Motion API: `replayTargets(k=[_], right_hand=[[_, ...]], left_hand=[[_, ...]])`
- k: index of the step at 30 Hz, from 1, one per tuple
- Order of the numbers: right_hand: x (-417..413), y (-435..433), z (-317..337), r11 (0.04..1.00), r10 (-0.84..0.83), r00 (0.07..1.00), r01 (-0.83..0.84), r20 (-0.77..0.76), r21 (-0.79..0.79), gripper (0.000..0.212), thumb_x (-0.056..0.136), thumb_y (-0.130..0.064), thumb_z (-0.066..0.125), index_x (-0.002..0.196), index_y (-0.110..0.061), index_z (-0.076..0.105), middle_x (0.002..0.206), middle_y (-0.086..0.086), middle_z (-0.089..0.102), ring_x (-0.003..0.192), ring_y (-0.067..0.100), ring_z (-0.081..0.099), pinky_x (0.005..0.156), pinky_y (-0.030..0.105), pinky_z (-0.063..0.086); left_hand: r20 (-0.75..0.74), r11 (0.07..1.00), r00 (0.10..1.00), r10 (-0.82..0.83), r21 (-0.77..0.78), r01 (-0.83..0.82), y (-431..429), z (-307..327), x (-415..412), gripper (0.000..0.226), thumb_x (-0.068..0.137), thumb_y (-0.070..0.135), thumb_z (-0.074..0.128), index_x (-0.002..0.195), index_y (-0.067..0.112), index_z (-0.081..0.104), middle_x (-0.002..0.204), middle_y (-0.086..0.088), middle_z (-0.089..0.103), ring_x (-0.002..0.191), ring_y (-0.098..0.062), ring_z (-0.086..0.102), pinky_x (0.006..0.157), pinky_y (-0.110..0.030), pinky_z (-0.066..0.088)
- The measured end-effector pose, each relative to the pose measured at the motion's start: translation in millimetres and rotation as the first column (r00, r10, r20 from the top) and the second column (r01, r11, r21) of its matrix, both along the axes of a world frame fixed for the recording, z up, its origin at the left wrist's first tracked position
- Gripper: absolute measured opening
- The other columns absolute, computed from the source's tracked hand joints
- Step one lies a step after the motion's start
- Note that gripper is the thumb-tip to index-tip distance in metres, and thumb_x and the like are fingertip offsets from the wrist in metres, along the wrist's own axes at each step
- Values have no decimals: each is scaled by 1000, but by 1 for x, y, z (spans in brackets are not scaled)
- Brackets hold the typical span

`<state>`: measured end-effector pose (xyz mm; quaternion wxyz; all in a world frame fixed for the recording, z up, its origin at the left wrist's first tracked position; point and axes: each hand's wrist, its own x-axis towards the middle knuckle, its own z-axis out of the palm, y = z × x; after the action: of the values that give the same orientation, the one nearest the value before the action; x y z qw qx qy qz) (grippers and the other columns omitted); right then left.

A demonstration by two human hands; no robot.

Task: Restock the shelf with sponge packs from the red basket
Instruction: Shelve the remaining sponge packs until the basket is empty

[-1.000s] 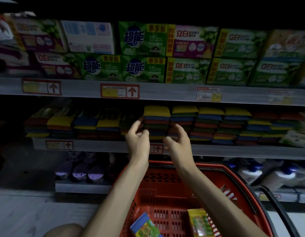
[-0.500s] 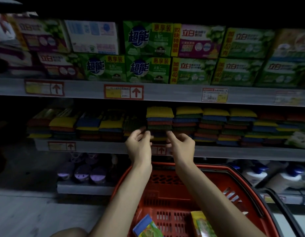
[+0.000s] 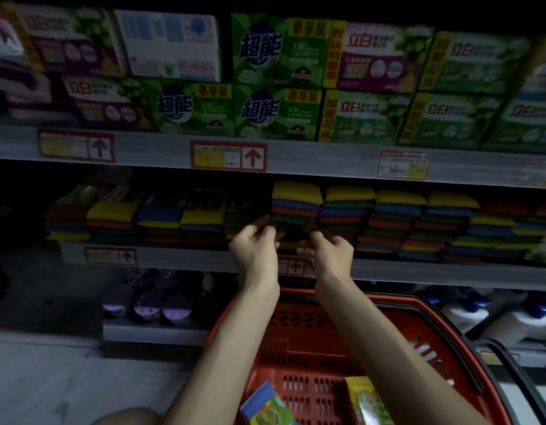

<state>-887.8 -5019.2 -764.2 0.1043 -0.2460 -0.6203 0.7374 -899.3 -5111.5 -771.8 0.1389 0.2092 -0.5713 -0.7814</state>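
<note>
Your left hand and right hand hang just above the far rim of the red basket, fingers loosely curled, empty. Sponge packs lie inside the basket, near side. Grip one flat and square it onto the stack above the basket.

Dim, motion-blurred; dark vignetted corners
</note>
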Motion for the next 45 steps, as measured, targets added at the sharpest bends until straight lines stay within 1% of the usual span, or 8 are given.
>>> replayTargets(k=[10,29,32,34,36,39,42,45], right_hand=[[-8,3,-6,999,-41,999,40,22,12,14,96,-12,63,81,-10,63,76,7,72,66,18,68,58,32,49],[-6,8,-9,996,-48,998,45,42,75,21,95,-21,65,80,-6,66,73,10,71,63,18,63,59,33,48],[8,11,-13,948,18,1000,-9,-24,318,23,97,-31,63,88,-11,67,73,2,70,68,14,66,64,33,51],[20,14,-17,792,104,988,-13,-113,610,21,99,-37,61,100,-18,70,90,-6,70,83,8,67,73,31,55],[30,18,-21,556,200,967,19,-156,831,25,100,-35,59,117,-21,69,112,-8,67,102,7,64,82,30,57],[34,28,-29,232,322,941,32,-108,972,42,97,-29,62,136,-13,61,139,4,60,130,20,55,96,35,55],[33,37,-34,-62,355,935,43,-18,997,59,87,-26,74,140,-8,56,141,12,59,132,32,55,95,42,55],[30,40,-36,-193,375,927,53,23,980,66,82,-25,79,141,-8,55,140,13,60,129,36,57,89,44,57]], left_hand=[[17,1000,1000,-17,3,17,2,-4,-4,24,97,9,64,119,12,72,80,5,71,76,-11,70,72,-28,58],[9,992,994,-105,-69,105,-2,-7,6,30,96,5,63,122,17,69,87,2,76,85,-13,74,70,-24,55],[6,981,993,-115,-156,115,-6,-10,10,25,96,8,64,119,16,70,88,3,78,87,-13,75,78,-32,58],[-7,946,993,-117,-305,109,-10,-11,15,25,97,12,63,120,18,70,101,2,77,90,-10,73,77,-28,58],[-46,812,988,-147,-576,94,-14,-12,25,26,100,17,60,124,22,67,111,6,72,99,-8,69,78,-25,56],[-158,384,953,-260,-922,-48,-21,-18,35,35,98,18,61,133,19,64,129,5,66,119,-15,62,97,-34,52],[-137,42,932,-336,-991,-131,-28,-28,36,45,93,20,66,138,16,61,139,-3,61,131,-25,55,107,-43,45],[-50,-125,927,-373,-987,-103,-32,-32,37,57,92,26,65,146,17,53,149,-6,54,138,-30,48,116,-47,39]])
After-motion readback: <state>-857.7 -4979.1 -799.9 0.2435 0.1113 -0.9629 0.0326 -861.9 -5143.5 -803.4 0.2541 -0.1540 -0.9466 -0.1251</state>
